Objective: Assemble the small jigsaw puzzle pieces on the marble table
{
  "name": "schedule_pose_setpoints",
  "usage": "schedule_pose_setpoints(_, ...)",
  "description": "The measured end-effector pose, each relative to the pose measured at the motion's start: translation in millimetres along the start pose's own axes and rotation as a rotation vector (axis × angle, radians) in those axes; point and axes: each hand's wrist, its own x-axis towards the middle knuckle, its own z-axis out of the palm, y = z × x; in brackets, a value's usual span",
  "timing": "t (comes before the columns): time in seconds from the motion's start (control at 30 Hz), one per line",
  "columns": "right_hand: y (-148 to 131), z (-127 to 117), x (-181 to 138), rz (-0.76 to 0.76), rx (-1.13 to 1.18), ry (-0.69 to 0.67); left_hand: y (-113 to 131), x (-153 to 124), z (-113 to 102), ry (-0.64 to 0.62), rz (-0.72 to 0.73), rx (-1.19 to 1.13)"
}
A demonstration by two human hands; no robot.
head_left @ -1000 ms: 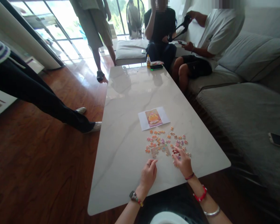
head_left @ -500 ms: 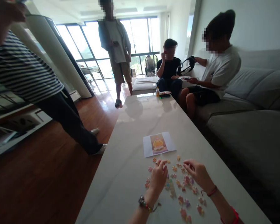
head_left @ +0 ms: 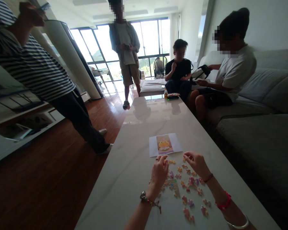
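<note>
As the right hand (head_left: 197,163) bends over a puzzle piece (head_left: 184,160), left hand (head_left: 159,172) loosely curled near the printed sheet (head_left: 165,145), cannot tell whether either's fingers grasp anything.

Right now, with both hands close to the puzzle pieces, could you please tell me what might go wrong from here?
The left hand is close to the printed picture and could push it askew. The bracelet behind that hand has a dangling end, which might catch loose puzzle pieces. The right hand is near scattered pieces too and may knock some aside.
</note>
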Motion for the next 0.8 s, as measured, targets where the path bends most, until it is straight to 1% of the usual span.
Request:
schedule_pose_setpoints(0.2, -0.4, 1.9, -1.9, -0.028, -0.003, -0.003, 1.4, -1.3, -1.8, 0.011, 0.002, -0.005)
schedule_pose_setpoints(0.53, 3.7, 5.5, 2.1, -0.036, -0.001, -0.01, -3.2, 0.3, 1.9, 0.009, 0.011, -0.011)
schedule_pose_setpoints(0.8, -4.7, 7.2, 3.0, -0.039, 0.004, -0.011, -5.6, -0.3, 0.4, 0.005, 0.006, -0.023)
